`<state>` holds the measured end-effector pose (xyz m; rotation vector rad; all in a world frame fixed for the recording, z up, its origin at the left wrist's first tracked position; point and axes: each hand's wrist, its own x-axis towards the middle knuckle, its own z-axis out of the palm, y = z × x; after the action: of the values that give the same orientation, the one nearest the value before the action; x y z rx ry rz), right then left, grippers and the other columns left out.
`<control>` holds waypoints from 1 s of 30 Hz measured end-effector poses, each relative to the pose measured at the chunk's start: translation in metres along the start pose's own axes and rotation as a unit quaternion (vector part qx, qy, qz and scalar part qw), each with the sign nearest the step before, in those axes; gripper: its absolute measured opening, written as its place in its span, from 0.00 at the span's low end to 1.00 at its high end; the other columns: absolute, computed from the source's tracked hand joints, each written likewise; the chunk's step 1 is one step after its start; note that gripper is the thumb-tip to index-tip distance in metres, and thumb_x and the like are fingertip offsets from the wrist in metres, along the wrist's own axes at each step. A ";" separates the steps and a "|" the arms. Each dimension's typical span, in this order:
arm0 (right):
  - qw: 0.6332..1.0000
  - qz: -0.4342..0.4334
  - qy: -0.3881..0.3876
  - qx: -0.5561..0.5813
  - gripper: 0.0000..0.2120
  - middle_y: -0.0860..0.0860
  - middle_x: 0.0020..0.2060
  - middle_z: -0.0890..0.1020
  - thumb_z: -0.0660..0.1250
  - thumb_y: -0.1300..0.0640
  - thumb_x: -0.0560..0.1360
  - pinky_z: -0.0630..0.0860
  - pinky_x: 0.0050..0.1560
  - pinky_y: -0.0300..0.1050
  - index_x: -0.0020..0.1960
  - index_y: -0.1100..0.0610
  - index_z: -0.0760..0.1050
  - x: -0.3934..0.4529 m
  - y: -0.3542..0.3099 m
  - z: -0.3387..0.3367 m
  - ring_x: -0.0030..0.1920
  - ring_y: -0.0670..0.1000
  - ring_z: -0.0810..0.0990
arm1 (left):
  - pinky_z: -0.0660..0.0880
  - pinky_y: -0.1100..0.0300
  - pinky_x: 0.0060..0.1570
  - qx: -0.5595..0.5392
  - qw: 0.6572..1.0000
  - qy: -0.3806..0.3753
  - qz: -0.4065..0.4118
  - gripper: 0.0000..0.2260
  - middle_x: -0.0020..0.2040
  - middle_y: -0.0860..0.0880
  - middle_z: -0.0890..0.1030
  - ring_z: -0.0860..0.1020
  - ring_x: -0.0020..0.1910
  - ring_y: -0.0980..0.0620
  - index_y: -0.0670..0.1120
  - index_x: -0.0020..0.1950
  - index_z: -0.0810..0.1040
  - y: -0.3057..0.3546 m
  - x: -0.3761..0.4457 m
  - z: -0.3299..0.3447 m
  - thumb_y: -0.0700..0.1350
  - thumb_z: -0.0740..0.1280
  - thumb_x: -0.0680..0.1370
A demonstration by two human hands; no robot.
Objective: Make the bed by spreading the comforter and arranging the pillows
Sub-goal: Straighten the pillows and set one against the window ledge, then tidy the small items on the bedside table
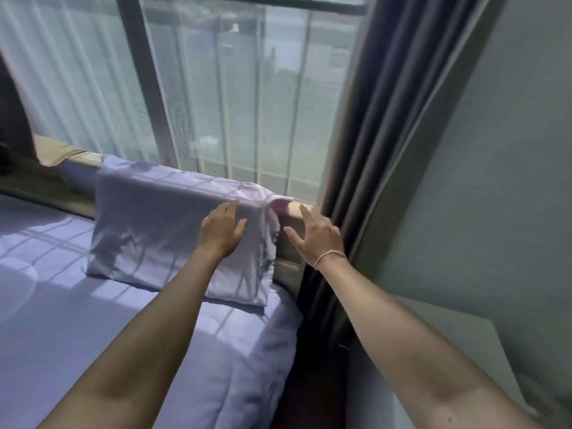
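The left hand (222, 230) lies flat with straight fingers on the upper right part of the pale lavender, rectangular cloth pillow (173, 224), its fingertips reaching the pillow's top edge; the grip is wide and closes on nothing, only pressing the fabric. The right hand (315, 235) is spread just beside the pillow's right end, fingers splayed and relaxed, holding nothing; whether its fingertips touch the ledge behind cannot be told. A thin pale band (328, 256) circles the right wrist.

The pillow stands tilted on its long edge at the head of the bed, leaning back against the light wooden window ledge (297, 209), its top folded a little over that ledge. A bit of pink material (280, 205) shows at its upper right corner, where the case is bunched. Its lower edge rests on the pale lavender quilted comforter (154, 323), which lies spread over the bed and drops over the right side.

Behind the ledge is a large window with sheer white curtains (77, 75). A dark grey heavy curtain (390, 113) hangs to the right, next to a grey-green wall (510, 150).
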<state>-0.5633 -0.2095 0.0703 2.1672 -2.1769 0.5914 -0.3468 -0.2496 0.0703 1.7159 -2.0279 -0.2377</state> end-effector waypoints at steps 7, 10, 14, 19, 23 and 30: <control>0.997 0.078 -0.015 0.001 0.29 0.55 0.68 0.72 0.63 0.42 0.75 0.72 0.60 0.53 0.71 0.53 0.66 -0.085 0.100 -0.023 0.63 0.59 0.73 | 0.71 0.45 0.58 -0.027 0.995 -0.034 0.085 0.19 0.64 0.39 0.74 0.73 0.60 0.36 0.41 0.68 0.70 0.107 -0.038 0.074 0.45 0.62 0.78; 0.994 0.103 -0.024 0.001 0.25 0.53 0.64 0.75 0.63 0.45 0.76 0.71 0.58 0.52 0.69 0.54 0.68 -0.124 0.149 -0.044 0.61 0.58 0.74 | 0.73 0.44 0.55 -0.039 0.992 -0.045 0.112 0.16 0.60 0.39 0.76 0.75 0.56 0.35 0.41 0.64 0.73 0.155 -0.065 0.101 0.43 0.63 0.77; 0.989 0.143 -0.044 -0.004 0.22 0.55 0.62 0.76 0.62 0.47 0.76 0.73 0.58 0.52 0.67 0.55 0.70 -0.171 0.215 -0.061 0.60 0.59 0.74 | 0.76 0.45 0.49 -0.045 0.988 -0.060 0.134 0.13 0.56 0.39 0.77 0.76 0.52 0.35 0.42 0.59 0.75 0.211 -0.103 0.134 0.44 0.63 0.77; 0.979 0.186 -0.089 -0.003 0.22 0.54 0.66 0.73 0.60 0.49 0.78 0.71 0.62 0.51 0.70 0.54 0.67 -0.225 0.291 -0.067 0.65 0.57 0.71 | 0.75 0.47 0.48 -0.052 0.985 -0.102 0.126 0.11 0.56 0.40 0.76 0.76 0.52 0.36 0.42 0.57 0.74 0.267 -0.145 0.179 0.45 0.62 0.77; 0.961 0.245 -0.123 0.028 0.21 0.53 0.66 0.73 0.61 0.49 0.77 0.71 0.62 0.51 0.69 0.53 0.67 -0.261 0.340 -0.061 0.65 0.57 0.71 | 0.75 0.48 0.48 -0.038 0.977 -0.165 0.130 0.11 0.57 0.41 0.76 0.76 0.53 0.38 0.43 0.59 0.74 0.301 -0.171 0.220 0.45 0.61 0.78; 0.944 0.287 -0.162 0.022 0.17 0.53 0.62 0.75 0.61 0.52 0.78 0.73 0.60 0.50 0.66 0.52 0.70 -0.284 0.410 -0.034 0.63 0.56 0.72 | 0.74 0.50 0.57 -0.079 0.951 -0.268 0.135 0.16 0.65 0.46 0.73 0.74 0.61 0.44 0.46 0.68 0.71 0.338 -0.177 0.304 0.46 0.59 0.80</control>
<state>-0.9565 0.0601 -0.0792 1.7229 -3.0266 0.2978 -0.7655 -0.0611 -0.0952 1.3492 -2.5122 -0.8228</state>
